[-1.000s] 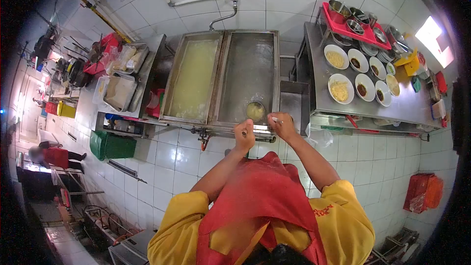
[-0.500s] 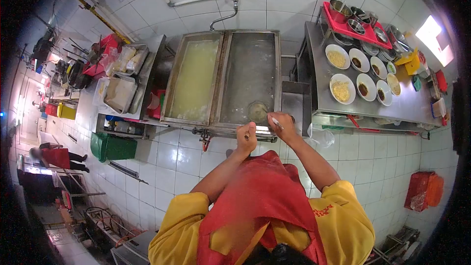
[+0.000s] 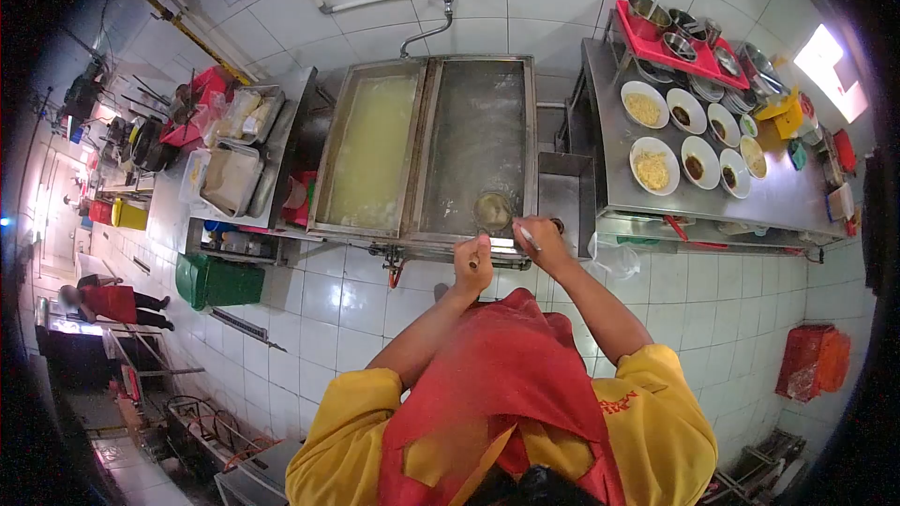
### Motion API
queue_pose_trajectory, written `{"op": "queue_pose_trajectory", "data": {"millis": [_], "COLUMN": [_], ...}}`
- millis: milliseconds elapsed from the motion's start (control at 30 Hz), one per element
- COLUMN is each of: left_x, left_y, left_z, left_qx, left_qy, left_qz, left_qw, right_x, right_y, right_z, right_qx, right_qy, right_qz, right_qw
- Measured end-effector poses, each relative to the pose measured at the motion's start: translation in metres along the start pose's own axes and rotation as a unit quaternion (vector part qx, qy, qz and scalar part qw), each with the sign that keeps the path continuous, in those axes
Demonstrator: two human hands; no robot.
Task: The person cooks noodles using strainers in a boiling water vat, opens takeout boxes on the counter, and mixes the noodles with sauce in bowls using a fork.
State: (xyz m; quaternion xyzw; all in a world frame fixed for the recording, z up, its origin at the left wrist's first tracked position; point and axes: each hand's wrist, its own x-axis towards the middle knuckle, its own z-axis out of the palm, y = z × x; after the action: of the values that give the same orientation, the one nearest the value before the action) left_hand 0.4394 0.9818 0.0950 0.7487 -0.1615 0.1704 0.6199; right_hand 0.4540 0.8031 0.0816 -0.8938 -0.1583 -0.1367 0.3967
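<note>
My left hand [image 3: 473, 265] is closed around a handle at the front edge of the right-hand vat [image 3: 480, 136], which holds cloudy grey water. A round strainer [image 3: 493, 212] sits in the water just beyond, in the vat's near right corner; the handle appears to belong to it. My right hand [image 3: 546, 244] is closed on a thin, pale utensil [image 3: 528, 238] beside the strainer. Its far end is hard to make out, so I cannot tell its exact kind. Yellowish liquid fills the left-hand vat [image 3: 370, 150].
On the right, a steel table [image 3: 637, 204] bears bowls of noodles [image 3: 654, 169], bowls with dark sauce [image 3: 699, 167] and a red tray [image 3: 689, 47]. A faucet [image 3: 441, 9] overhangs the vats. At left are metal trays [image 3: 228, 178], a green bin [image 3: 220, 281] and a distant person [image 3: 108, 303].
The strainer has shifted slightly within the water near the same corner. Both hands keep almost the same place and grip.
</note>
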Motion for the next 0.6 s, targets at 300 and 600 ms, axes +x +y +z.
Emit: {"op": "queue_pose_trajectory", "data": {"millis": [300,600], "left_x": [0.002,0.000], "left_y": [0.015,0.024], "left_z": [0.002,0.007], "left_qx": [0.024,0.031], "left_qy": [-0.002,-0.002], "left_qz": [0.025,0.029], "left_qw": [0.999,0.999], "right_x": [-0.009,-0.031], "right_y": [0.010,0.017], "right_z": [0.005,-0.004], "right_qx": [0.034,0.008], "right_qy": [0.036,0.061], "right_qz": [0.069,-0.005], "right_qw": [0.996,0.998]}}
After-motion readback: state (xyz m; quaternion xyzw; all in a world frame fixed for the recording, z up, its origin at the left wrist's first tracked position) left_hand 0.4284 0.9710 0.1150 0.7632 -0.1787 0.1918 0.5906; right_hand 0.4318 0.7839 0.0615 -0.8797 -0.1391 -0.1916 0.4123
